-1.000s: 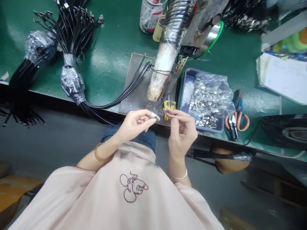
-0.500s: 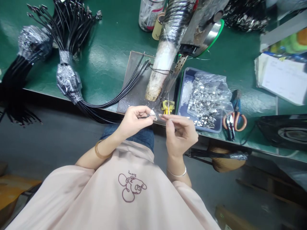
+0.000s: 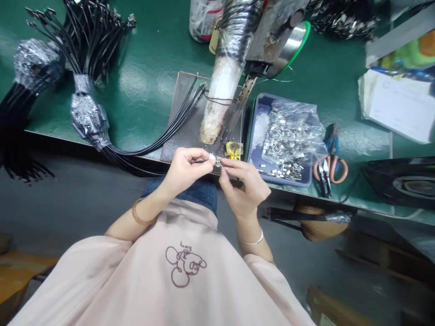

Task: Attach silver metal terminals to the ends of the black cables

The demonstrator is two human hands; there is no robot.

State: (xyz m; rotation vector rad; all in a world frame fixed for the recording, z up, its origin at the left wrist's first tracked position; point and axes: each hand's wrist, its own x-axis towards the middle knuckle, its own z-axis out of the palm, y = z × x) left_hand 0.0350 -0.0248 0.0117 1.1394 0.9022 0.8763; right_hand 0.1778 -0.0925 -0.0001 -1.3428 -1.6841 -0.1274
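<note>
My left hand (image 3: 185, 172) pinches the end of a black cable (image 3: 200, 161) between thumb and forefinger; a white wrap covers one fingertip. At the cable's tip sits a small silvery connector (image 3: 218, 161). My right hand (image 3: 246, 188) closes thumb and fingers on that connector from the other side, so the fingertips of both hands nearly meet. Whether the right fingers hold a separate metal piece is too small to tell. Just beyond the hands, a yellow block (image 3: 234, 150) sits on a dark board (image 3: 176, 117), under a white-wrapped tool (image 3: 217, 97) and a metal nozzle.
A blue tray (image 3: 251, 158) of small metal shells stands right of the board, then orange-handled scissors (image 3: 335, 170). Bundled black cables (image 3: 90, 113) lie left and hang over the table edge. A solder wire spool (image 3: 294, 45) and a jar (image 3: 205, 20) stand behind.
My right hand has moved left and in towards the left hand, its fingertips now at the connector. The left hand stays pinched on the cable. The whole view has shifted slightly.
</note>
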